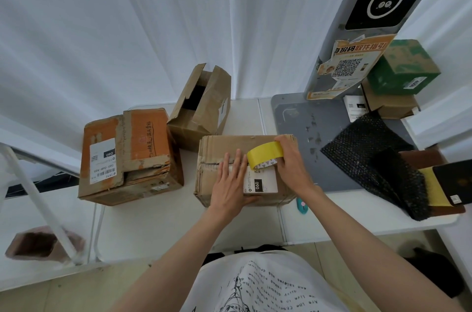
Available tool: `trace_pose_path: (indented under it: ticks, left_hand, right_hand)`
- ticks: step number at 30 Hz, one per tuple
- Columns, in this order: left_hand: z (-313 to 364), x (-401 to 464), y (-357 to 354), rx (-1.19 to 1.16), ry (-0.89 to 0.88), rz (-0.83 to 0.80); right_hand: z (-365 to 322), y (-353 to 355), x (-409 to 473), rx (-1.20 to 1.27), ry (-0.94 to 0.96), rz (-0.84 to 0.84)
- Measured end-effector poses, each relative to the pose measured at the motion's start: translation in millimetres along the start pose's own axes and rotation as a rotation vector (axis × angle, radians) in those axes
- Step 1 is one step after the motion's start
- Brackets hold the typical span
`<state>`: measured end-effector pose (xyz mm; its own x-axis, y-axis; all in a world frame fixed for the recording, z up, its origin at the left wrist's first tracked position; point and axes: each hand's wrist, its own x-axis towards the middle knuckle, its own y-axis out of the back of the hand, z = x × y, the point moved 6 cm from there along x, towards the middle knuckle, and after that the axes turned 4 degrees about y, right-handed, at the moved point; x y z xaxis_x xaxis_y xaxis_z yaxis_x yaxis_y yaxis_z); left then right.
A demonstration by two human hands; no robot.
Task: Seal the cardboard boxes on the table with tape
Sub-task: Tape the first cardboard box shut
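Right hand (291, 160): fingers curled over yellow tape roll (264, 155), centre frame. Left hand (229, 181): flat, fingers straight, pressing the flaps of the centre box (222, 145). Box: light, worn, likely to flex; best steadied beside the seam. Tape: light, rigid, sticky; hold by the rim. Orange box (143, 143), left; open-ended box (201, 104), behind. Tape's free end hidden; small teal object (302, 205) under right forearm unidentifiable.
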<state>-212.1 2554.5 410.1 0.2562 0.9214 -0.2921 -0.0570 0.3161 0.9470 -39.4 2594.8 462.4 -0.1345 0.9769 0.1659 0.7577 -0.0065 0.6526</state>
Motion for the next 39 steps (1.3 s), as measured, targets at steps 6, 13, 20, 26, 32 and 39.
trace_pose_path:
  ticks: [6,13,20,26,32,39]
  left_hand:
    - [-5,2,-2,0.03,-0.015,-0.002]
    - [-16,2,0,0.056,-0.041,0.0]
    - [-22,0,4,0.07,-0.08,0.026]
    - [-21,0,2,0.066,-0.092,0.017]
    - [-23,2,1,0.053,-0.093,0.02]
    - [-20,4,1,0.049,-0.086,0.01]
  right_hand:
    - [-9,3,0,-0.122,0.006,-0.017]
    - [-8,33,-11,-0.338,-0.051,0.113]
    - [7,62,-26,-0.423,-0.053,0.222]
    - [8,59,-22,-0.496,-0.034,0.191]
    - [1,59,-17,-0.502,0.0,0.194]
    - [23,71,-22,-0.373,-0.069,0.213]
